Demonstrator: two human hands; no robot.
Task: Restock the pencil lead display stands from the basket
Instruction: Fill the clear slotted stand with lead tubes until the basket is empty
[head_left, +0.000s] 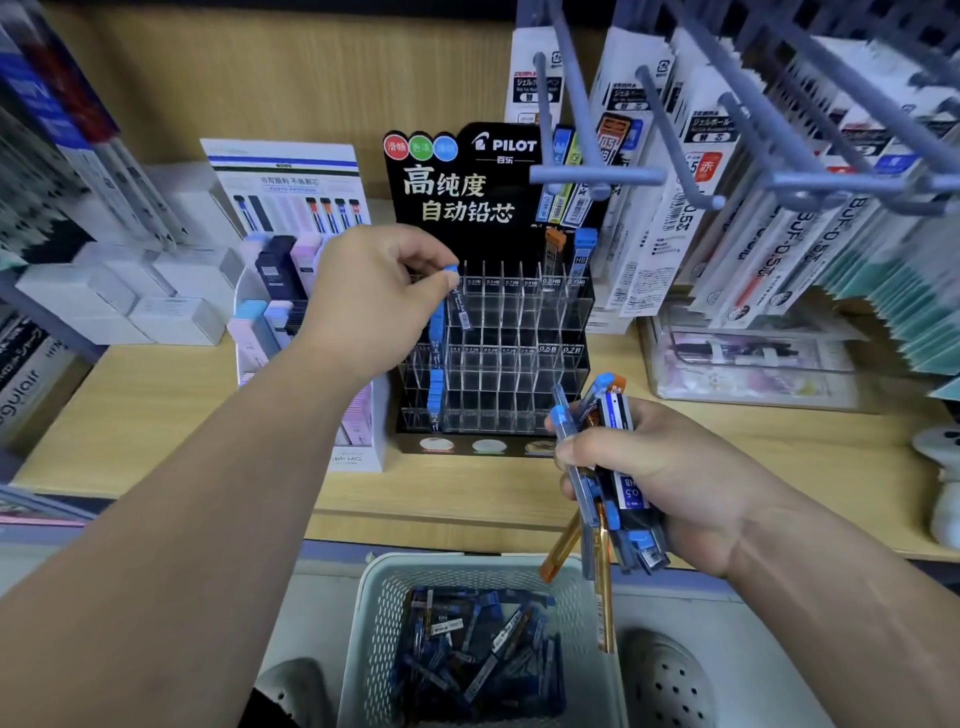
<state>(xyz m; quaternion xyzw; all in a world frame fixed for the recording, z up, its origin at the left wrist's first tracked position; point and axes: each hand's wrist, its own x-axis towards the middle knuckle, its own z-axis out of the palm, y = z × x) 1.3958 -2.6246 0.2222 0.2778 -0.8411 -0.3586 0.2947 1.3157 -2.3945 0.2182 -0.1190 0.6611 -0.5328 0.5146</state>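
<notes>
Pencil lead case with a blue cap stands upright at the far left compartment of the top row of the black Pilot display stand, its lower end down among the clear dividers. Left hand pinches the cap between thumb and forefinger, the other fingers curled in. More blue-capped cases stand in the left column nearer than it, and an orange-capped case and a blue one stand at the far right of the top row. Right hand is nearer and right of the stand, fingers clamped round a bundle of lead cases whose blue and orange ends fan out above and below the fist. Nearest of all sits the white perforated basket, holding a heap of dark blue lead cases. The stand rests on a wooden shelf, just beside a white lead display stand on its left. Refill packs hang from grey hooks on the right.
</notes>
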